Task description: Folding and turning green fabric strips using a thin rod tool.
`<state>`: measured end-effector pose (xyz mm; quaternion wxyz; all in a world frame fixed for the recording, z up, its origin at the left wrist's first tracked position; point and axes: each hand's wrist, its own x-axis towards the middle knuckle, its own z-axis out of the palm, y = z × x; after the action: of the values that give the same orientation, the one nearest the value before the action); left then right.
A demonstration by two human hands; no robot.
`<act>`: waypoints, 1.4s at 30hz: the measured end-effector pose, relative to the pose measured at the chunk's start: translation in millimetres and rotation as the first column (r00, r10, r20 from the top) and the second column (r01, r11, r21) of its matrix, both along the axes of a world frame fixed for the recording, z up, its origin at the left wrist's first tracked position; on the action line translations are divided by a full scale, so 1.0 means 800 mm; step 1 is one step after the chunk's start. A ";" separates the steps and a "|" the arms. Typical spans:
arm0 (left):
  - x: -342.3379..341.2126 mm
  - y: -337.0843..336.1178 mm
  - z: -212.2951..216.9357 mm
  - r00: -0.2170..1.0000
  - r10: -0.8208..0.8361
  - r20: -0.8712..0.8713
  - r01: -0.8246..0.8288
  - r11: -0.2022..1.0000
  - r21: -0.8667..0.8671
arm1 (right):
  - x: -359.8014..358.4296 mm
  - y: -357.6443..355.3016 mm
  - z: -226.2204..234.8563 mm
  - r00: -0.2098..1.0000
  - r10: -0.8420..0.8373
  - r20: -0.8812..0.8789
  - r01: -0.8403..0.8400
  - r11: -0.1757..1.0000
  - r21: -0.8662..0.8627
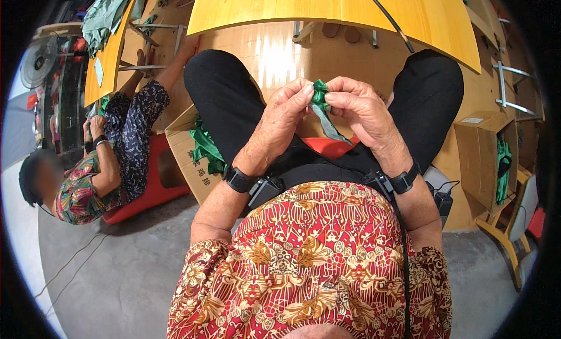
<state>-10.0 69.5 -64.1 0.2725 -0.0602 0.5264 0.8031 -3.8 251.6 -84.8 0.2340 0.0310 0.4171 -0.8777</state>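
Above my lap, both hands pinch a small bunched piece of shiny green fabric (319, 92) from its two sides. My left hand (287, 108) grips its left edge between thumb and forefinger. On the other edge, my right hand (361, 107) holds it the same way, fingertips close to the left ones. A paler grey-green tail of fabric (328, 124) hangs down from the bunch between my wrists. Its lower end lies over a red seat edge (330, 146) between my thighs. How the cloth is folded inside my fingers is hidden.
A yellow table (327, 5) stands ahead, a black cable (388, 18) over it. At left, a cardboard box (193, 155) contains green cloth (205, 146); another box (482, 158) with green cloth (503, 169) is at right. A seated co-worker (93, 169) handles green material at far left.
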 end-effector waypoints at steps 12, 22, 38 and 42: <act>0.007 -0.001 0.017 0.674 -0.359 -0.646 -0.240 0.720 -0.651 | -0.001 -0.002 -0.009 0.997 0.072 0.013 -0.071 0.996 -0.058; 0.008 -0.001 0.023 0.350 -0.567 -0.746 -0.567 0.506 -0.650 | -0.002 0.000 -0.006 0.968 0.208 -0.139 -0.199 0.977 0.077; 0.011 -0.022 0.006 0.962 -0.209 0.176 0.127 0.912 0.391 | 0.005 -0.002 0.021 0.835 0.143 -0.531 0.223 0.795 0.565; 0.007 -0.020 -0.009 0.968 -0.083 0.238 0.012 0.958 0.285 | 0.005 -0.009 0.017 0.881 0.021 -0.472 0.258 0.816 0.517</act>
<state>-4.7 53.8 -71.3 0.3611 -0.1079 0.3700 0.8492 0.2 244.1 -71.4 0.0526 -0.0819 0.6981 -0.7093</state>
